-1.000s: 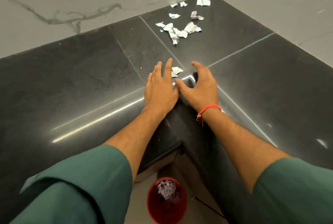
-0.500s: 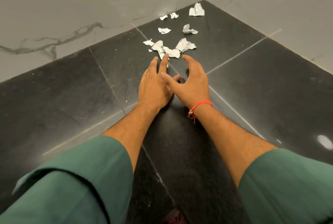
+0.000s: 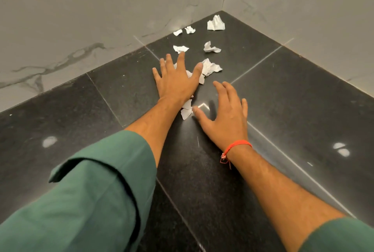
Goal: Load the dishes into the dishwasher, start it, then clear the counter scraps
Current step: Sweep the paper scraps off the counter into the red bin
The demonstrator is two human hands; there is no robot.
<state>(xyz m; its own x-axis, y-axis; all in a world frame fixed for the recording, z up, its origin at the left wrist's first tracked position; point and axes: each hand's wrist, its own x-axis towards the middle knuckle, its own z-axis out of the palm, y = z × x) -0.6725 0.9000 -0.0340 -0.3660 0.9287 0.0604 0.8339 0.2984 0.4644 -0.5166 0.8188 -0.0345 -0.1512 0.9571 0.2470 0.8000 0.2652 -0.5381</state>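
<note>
- The left hand (image 3: 178, 81) is laid flat with fingers spread wide over a cluster of paper scraps (image 3: 210, 67), presumably so that several can be raked together at once; nothing is gripped.
- The right hand (image 3: 224, 116) is held open and slightly cupped just beside two scraps (image 3: 187, 110), seemingly as a stop; its thumb is nearly touching them.
- More loose scraps are scattered toward the back corner of the dark counter (image 3: 303, 99), near the marble wall (image 3: 91, 18).

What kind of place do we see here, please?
Probably a kitchen counter corner: a polished black stone countertop meets grey-veined white marble walls, with torn white paper scraps lying near the person's bare left hand.
</note>
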